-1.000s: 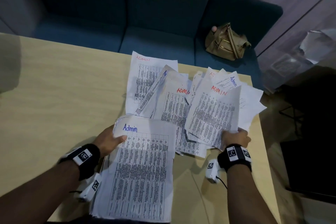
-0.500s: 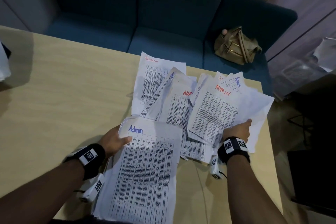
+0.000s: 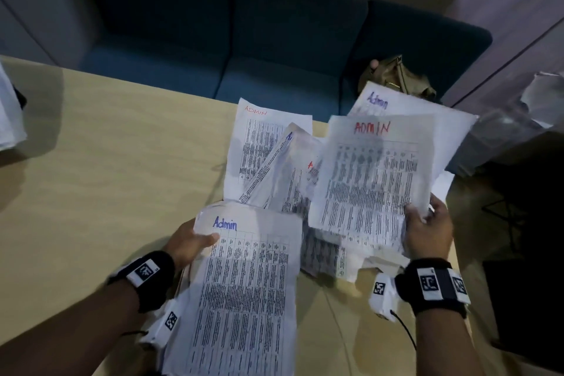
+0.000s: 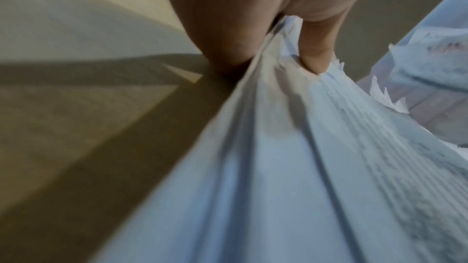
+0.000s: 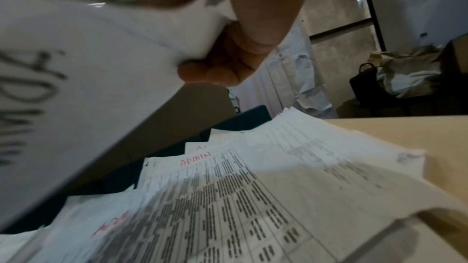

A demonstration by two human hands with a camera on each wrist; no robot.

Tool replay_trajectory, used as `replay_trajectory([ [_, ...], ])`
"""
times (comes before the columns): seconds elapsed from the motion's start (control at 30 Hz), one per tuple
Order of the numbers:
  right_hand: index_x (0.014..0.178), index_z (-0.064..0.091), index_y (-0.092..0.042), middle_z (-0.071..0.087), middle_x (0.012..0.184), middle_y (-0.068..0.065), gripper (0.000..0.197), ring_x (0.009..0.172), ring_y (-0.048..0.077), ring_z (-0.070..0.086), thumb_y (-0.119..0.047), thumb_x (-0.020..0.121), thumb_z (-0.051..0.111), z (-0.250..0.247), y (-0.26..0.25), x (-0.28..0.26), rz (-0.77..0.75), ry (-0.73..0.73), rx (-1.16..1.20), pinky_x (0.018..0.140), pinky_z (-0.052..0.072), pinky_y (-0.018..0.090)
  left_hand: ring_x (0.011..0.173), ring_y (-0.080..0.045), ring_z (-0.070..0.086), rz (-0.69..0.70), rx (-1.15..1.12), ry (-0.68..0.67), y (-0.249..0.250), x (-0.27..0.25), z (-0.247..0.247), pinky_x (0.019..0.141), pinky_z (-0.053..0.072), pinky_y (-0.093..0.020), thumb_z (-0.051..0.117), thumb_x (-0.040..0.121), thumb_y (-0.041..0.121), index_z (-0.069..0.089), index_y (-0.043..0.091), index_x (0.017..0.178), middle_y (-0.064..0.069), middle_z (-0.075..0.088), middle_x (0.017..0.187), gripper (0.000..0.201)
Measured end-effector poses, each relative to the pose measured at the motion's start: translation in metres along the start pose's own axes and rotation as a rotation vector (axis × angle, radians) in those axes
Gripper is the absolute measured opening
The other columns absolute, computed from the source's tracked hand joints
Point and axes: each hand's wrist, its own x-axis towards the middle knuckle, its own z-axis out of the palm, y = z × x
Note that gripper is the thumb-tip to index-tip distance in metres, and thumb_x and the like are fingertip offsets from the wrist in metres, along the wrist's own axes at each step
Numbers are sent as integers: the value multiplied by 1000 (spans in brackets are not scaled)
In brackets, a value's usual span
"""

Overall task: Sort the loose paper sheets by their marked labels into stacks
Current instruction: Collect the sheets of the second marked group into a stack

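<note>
The right hand point(image 3: 428, 230) has lifted the red-labelled ADMIN sheet point(image 3: 370, 180) off the loose pile point(image 3: 274, 168), and a blue-labelled Admin sheet point(image 3: 418, 110) comes up behind it. Half a second ago both sheets lay flat on the desk point(image 3: 106, 162). They now partly hide the tan bag point(image 3: 399, 76) on the sofa.

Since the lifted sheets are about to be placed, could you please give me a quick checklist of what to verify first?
1. Right hand grips the lifted sheets: ok.
2. Top lifted label reads red ADMIN: ok.
3. Lifted sheets all share one label: not ok, a blue Admin sheet shows behind.
4. Left hand holds the blue Admin stack: ok.
5. Number of lifted sheets: cannot tell.
</note>
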Motion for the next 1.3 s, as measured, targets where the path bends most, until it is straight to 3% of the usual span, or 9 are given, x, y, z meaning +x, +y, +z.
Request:
replay_trajectory([
  [0.1,111,60,-8,63,88,11,23,73,22,57,-17,90,61,-2,-7,-21,-101,-172,-21,60,39,25,101,-24,66,25,-5,41,-2,0,-4,93,49,-43,65,88,14,65,21,101,-3,71,107,15],
  [0.3,98,60,-13,63,81,0,19,73,20,58,-31,94,56,42,6,-89,-98,-541,-148,53,37,19,118,-20,52,103,-62,36,16,-20,4,98,38,-35,47,99,37,55,53,115,10,56,124,24],
  [0.4,92,54,-17,61,79,-4,11,70,15,57,-27,96,51,66,4,-121,0,-602,-185,54,37,19,133,-10,31,101,-225,29,23,-33,10,111,23,-34,32,97,54,33,26,147,14,34,138,57],
  [0.5,104,54,-13,64,95,3,13,76,16,58,-22,96,50,86,7,-143,19,-709,-316,64,46,25,132,-8,41,186,-275,20,15,-29,6,110,29,-36,41,69,87,38,36,143,17,42,143,89],
  [0.67,124,44,-10,44,117,3,47,105,19,50,-32,87,63,105,5,-163,-113,-767,-337,87,49,29,121,-14,51,240,-56,58,11,-24,6,102,43,-38,68,87,19,36,41,137,11,51,132,64],
  [0.8,148,18,-18,27,150,3,75,136,22,34,-29,88,63,114,-10,-146,60,-590,0,112,33,44,104,-2,58,314,-16,-16,10,-25,6,76,53,-20,59,80,-15,41,65,117,10,55,127,90],
  [1.03,150,14,-25,13,156,9,77,143,28,17,-47,88,55,134,-45,-118,-303,-573,-358,117,16,43,79,-18,62,250,-8,-130,9,-9,4,64,44,-28,51,79,-21,63,53,103,0,52,138,79],
  [1.13,149,16,-30,16,158,1,67,144,21,16,-55,92,41,146,-64,-127,-614,-697,-440,117,5,42,110,-18,62,250,-39,-112,12,-8,7,90,47,-31,65,80,-2,57,56,111,2,54,139,67],
  [1.3,145,36,-19,50,137,8,51,126,25,43,-38,97,35,166,-62,-151,-815,-907,-294,110,31,45,124,-7,53,331,-48,-115,16,-5,18,101,43,-31,77,77,19,48,38,133,9,58,133,67],
])
